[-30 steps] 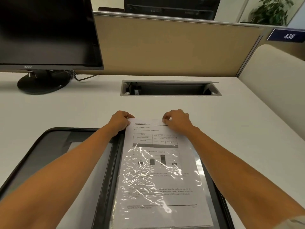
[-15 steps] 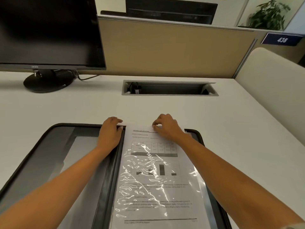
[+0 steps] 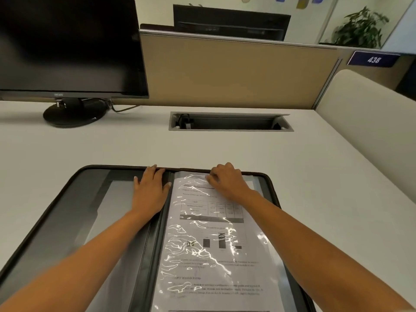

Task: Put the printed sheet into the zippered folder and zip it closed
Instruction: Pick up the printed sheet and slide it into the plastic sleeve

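Note:
A black zippered folder point(image 3: 67, 199) lies open flat on the desk in front of me. The printed sheet point(image 3: 209, 244), with a table, a bar chart and text, sits inside a shiny clear sleeve on the folder's right half. My left hand point(image 3: 149, 190) lies flat with straight fingers on the left half, beside the spine, at the top edge. My right hand point(image 3: 227, 181) has curled fingers on the sheet's top edge; whether it pinches the sheet I cannot tell. Both forearms cover parts of the folder.
A dark monitor point(image 3: 67, 46) on a round stand point(image 3: 74, 113) is at the back left. A recessed cable tray point(image 3: 231, 122) is set in the white desk point(image 3: 315, 176) behind the folder. A beige partition point(image 3: 236, 73) closes the back, a padded panel point(image 3: 371, 122) the right side.
The sheet has slid down toward me into the sleeve, its top now inside the folder. Both hands came back with it; my left hand now lies flat on the left half.

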